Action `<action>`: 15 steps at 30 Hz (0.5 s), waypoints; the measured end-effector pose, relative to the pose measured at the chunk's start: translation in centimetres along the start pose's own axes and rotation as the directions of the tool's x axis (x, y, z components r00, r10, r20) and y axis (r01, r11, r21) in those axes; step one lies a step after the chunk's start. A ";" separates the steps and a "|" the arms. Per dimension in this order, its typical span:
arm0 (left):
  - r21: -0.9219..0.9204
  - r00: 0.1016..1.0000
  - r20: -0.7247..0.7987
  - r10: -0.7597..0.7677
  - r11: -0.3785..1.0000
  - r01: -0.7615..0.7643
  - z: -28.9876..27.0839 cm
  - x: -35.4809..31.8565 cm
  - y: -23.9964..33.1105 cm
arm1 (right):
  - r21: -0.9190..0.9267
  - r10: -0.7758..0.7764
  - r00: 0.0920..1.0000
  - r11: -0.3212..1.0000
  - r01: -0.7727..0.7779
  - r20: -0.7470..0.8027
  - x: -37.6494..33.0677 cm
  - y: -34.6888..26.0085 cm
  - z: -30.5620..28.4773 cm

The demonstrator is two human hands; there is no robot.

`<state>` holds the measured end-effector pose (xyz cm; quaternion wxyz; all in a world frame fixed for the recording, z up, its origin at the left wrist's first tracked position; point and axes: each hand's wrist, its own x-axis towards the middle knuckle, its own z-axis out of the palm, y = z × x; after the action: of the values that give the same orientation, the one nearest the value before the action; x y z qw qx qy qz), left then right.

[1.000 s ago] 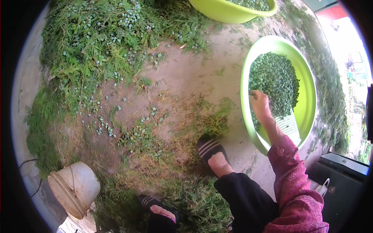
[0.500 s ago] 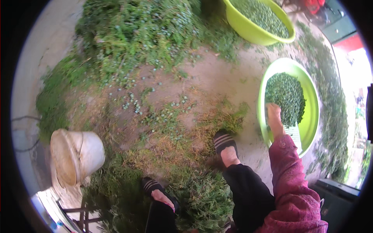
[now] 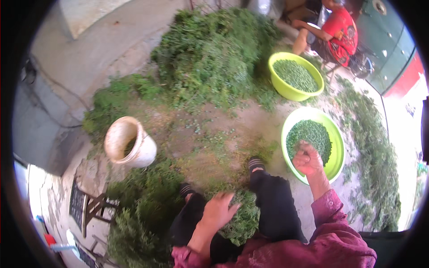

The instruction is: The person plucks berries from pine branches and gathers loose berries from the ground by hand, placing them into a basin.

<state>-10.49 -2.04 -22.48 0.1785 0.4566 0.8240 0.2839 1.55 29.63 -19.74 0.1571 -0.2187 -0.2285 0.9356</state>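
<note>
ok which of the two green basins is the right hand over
The nearer green basin, beside the person's right foot: the right hand hovers closed above its heap of small green bits. The farther green basin sits up by the big plant pile, away from both hands.

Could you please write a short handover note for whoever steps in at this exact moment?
Left hand: fingers spread, resting on the bunch of green plants in the lap.
Right hand: loosely closed over the near green basin; what it holds cannot be told.
Done: the near basin holds a heap of small green pods; a second green basin farther off also holds pods.
Left: a big pile of plants ahead and more beside the white bucket.
</note>
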 end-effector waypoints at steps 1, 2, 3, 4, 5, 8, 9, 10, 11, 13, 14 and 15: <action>-0.283 0.989 0.081 -0.121 0.949 0.139 -0.3 0.1 0.6 | 0.015 0.045 0.998 0.999 -0.045 0.038 -1.8 1.1 2.8; -0.538 0.951 0.201 -0.233 0.785 0.306 -0.4 0.2 1.0 | 0.011 0.096 0.994 0.995 -0.097 0.054 -2.6 2.5 4.5; -0.810 0.942 0.226 -0.247 0.489 0.323 0.2 -0.1 1.1 | -0.073 0.183 0.973 0.982 -0.174 0.142 -3.0 3.9 6.1; -0.956 0.946 0.230 -0.228 0.129 0.264 0.6 -0.5 1.9 | -0.161 0.250 0.940 0.963 -0.216 0.231 -4.5 5.0 7.7; -0.979 0.959 0.202 -0.199 -0.005 0.205 -0.1 -1.1 3.6 | -0.225 0.262 0.935 0.952 -0.209 0.240 -6.2 6.4 9.5; -0.956 0.977 0.141 -0.157 -0.279 0.093 -1.2 -3.7 6.7 | -0.563 0.314 0.930 0.812 -0.157 0.193 -9.8 10.3 12.9; -0.909 0.987 0.125 -0.104 -0.411 0.072 -1.3 -4.9 7.1 | -0.621 0.335 0.923 0.769 -0.153 0.188 -10.8 11.3 13.5; -0.909 0.986 0.107 -0.124 -0.415 0.046 -1.0 -5.8 6.9 | -0.632 0.358 0.913 0.758 -0.161 0.196 -11.2 12.0 13.4; -0.916 0.988 0.113 -0.101 -0.397 0.064 -0.5 -6.5 6.4 | -0.727 0.315 0.922 0.684 -0.057 0.224 -11.5 12.8 13.0; -0.920 0.990 0.113 -0.088 -0.386 0.070 0.0 -8.2 6.5 | -0.840 0.254 0.930 0.534 0.094 0.265 -12.0 14.0 12.3; -0.938 0.978 0.125 -0.167 -0.341 0.062 0.0 -9.0 6.8 | -0.845 0.268 0.926 0.527 0.089 0.264 -12.3 14.3 12.0; -0.953 0.960 0.136 -0.245 -0.296 0.060 0.1 -9.6 7.0 | -0.852 0.284 0.927 0.519 0.065 0.244 -12.6 14.6 11.7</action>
<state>-0.82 -7.23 -17.81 0.4570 0.0050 0.3301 0.8259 3.85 8.12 -13.36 -0.0734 -0.1097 -0.6640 0.7360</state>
